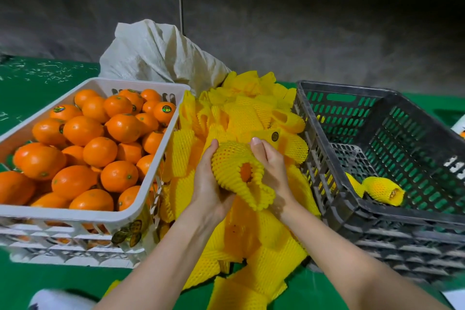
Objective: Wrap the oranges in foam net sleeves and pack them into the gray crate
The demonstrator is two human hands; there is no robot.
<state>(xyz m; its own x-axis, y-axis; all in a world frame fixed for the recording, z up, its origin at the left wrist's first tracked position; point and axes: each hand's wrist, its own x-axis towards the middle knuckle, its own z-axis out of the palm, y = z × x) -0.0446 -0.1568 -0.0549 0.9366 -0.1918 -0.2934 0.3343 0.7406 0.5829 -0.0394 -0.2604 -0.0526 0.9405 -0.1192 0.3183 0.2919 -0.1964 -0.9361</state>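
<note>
Both hands are engaged at centre frame. My left hand (208,181) cups a yellow foam net sleeve (232,165) from the left and from below. My right hand (273,168) grips the same sleeve from the right, with the thumb raised on its upper edge. The fingers (213,148) of both hands are curled and closed on the mesh — neither hand is free.

An orange (246,171) sits inside the sleeve and shows through the open end that faces me. The mesh covers most of it, and a loose flared edge hangs off the near end.

The held item is above a loose pile of sleeves (251,113), which lies between two crates. On my left, the white crate (100,216) is heaped with bare oranges (83,131), several bearing round stickers. On my right, the gray crate (352,205) holds two wrapped oranges (382,190) on its floor, near the front wall. A pale woven sack (156,53) stands behind the pile. All of this rests on a green surface (50,284).
</note>
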